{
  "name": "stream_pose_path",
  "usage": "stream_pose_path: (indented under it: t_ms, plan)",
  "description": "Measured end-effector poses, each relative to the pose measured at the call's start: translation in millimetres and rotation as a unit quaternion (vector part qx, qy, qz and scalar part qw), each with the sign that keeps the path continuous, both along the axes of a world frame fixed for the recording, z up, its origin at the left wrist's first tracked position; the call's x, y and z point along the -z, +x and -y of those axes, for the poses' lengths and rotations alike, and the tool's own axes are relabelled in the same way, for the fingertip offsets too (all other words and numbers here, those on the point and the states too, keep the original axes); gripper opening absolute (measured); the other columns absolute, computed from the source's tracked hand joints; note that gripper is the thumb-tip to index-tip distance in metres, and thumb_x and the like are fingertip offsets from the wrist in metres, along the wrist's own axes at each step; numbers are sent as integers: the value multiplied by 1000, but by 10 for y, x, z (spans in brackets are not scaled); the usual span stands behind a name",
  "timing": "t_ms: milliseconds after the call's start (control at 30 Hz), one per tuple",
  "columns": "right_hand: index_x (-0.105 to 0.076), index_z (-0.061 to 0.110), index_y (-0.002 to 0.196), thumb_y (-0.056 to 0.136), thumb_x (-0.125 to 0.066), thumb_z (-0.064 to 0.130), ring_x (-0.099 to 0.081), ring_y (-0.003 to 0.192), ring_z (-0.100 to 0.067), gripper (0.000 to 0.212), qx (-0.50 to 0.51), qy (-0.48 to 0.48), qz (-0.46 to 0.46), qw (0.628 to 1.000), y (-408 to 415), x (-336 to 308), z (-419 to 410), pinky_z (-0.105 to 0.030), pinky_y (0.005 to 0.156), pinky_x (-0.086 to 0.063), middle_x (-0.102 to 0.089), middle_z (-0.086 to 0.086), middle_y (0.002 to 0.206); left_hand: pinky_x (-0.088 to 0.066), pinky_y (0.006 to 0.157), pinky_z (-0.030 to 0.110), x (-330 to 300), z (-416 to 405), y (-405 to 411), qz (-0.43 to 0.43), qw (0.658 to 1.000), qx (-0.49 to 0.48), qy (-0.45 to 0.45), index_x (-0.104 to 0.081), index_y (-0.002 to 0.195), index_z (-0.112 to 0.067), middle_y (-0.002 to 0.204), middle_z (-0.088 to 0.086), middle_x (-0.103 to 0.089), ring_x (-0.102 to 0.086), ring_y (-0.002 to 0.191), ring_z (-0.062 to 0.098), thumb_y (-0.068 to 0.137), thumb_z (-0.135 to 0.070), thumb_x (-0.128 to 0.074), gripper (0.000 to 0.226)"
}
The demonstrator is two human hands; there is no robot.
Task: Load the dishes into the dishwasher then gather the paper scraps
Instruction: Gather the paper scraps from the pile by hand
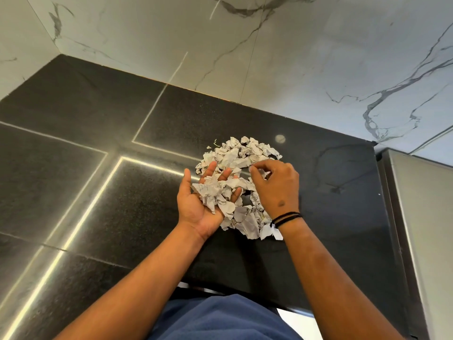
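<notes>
A pile of torn, crumpled white paper scraps [241,155] with handwriting lies on the black stone counter [122,187]. My left hand [196,204] is turned palm up at the pile's left side, fingers spread, and several scraps rest in the palm. My right hand [277,185] hovers palm down over the pile's right side, its fingertips pinching a small scrap. More scraps [247,222] lie between and below my hands, near the right wrist.
A marble wall [269,57] runs behind the counter and along its left side. A steel appliance [416,217] stands at the counter's right end. The counter's front edge [245,290] is close to my body. Bright light reflections streak the dark surface.
</notes>
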State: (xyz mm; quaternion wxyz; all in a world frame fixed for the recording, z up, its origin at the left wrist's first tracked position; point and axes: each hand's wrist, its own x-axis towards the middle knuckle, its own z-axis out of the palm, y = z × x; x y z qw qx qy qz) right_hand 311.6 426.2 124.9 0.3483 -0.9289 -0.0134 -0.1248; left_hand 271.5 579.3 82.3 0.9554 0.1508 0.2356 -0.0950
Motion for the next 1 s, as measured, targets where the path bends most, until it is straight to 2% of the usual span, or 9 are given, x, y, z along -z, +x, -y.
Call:
stream_pose_path:
  t_ms: [67, 200, 333, 400, 500, 600, 733, 867, 1000]
  plan:
    - [-76, 25, 82, 89, -68, 33, -64, 78, -18, 13, -48, 39, 30, 998, -55, -91, -130, -45, 77, -53, -71, 13, 78, -32, 117, 56, -18, 74, -14, 7, 1000, 12, -6, -56, 143, -18, 142, 18, -58, -56, 131, 38, 96, -66, -43, 68]
    - [-76, 34, 90, 92, -62, 51, -62, 89, -14, 22, -128, 10, 4, 992, -155, -107, -268, -42, 84, -49, -71, 19, 89, -32, 119, 53, -76, 196, -68, 23, 999, 38, -23, -49, 148, -13, 150, 20, -50, -48, 139, 38, 97, -64, -43, 72]
    - [-75, 16, 93, 97, -63, 20, -63, 84, -13, 14, -48, 89, 52, 993, -112, -138, 108, -42, 82, -55, -67, 11, 89, -38, 113, 54, -132, 200, -109, 25, 1000, 10, 1, -56, 142, -15, 145, 17, -56, -53, 135, 37, 97, -61, -46, 66]
    - [-75, 11, 98, 97, -62, 15, -62, 82, -12, 13, -15, 66, -3, 998, -42, -75, 417, -41, 83, -56, -71, 3, 94, -41, 111, 53, -140, 179, -146, 18, 1000, -15, -1, -56, 142, -13, 143, 16, -58, -57, 131, 37, 97, -61, -44, 67]
    - [-76, 11, 95, 93, -64, 12, -62, 83, -12, 12, -48, -13, -103, 993, -58, 101, 769, -36, 85, -56, -72, -2, 94, -44, 109, 51, -135, 200, -240, 12, 999, -52, -3, -55, 143, -12, 143, 15, -59, -57, 131, 35, 97, -62, -42, 69]
    - [-76, 14, 98, 89, -65, 10, -63, 91, -16, 14, -82, -62, -136, 985, -139, 255, 944, -28, 85, -51, -70, -3, 99, -46, 108, 51, -133, 239, -337, 14, 996, -83, -7, -59, 138, -10, 143, 14, -59, -61, 126, 35, 97, -62, -41, 69]
    - [-68, 22, 119, 85, -65, 21, -51, 113, -25, 35, -163, -178, -188, 952, -145, 374, 965, -38, 93, -49, -60, -5, 112, -51, 102, 53, -132, 312, -471, 23, 993, -115, -14, -57, 138, -8, 144, 16, -57, -58, 129, 38, 97, -63, -40, 71]
    - [-73, 19, 114, 94, -58, 18, -54, 105, -24, 25, -172, -238, -128, 947, -105, 465, 934, -35, 87, -51, -63, -3, 105, -51, 100, 55, -152, 428, -578, 16, 988, -150, -8, -59, 135, -6, 141, 18, -60, -62, 123, 38, 96, -63, -41, 71]
    - [-76, 15, 101, 93, -61, 15, -57, 98, -24, 16, -151, -166, -73, 972, -73, 407, 986, -33, 80, -47, -67, -4, 97, -51, 101, 52, -200, 606, -605, 5, 983, -183, -2, -60, 134, -6, 139, 18, -61, -61, 126, 37, 95, -64, -42, 72]
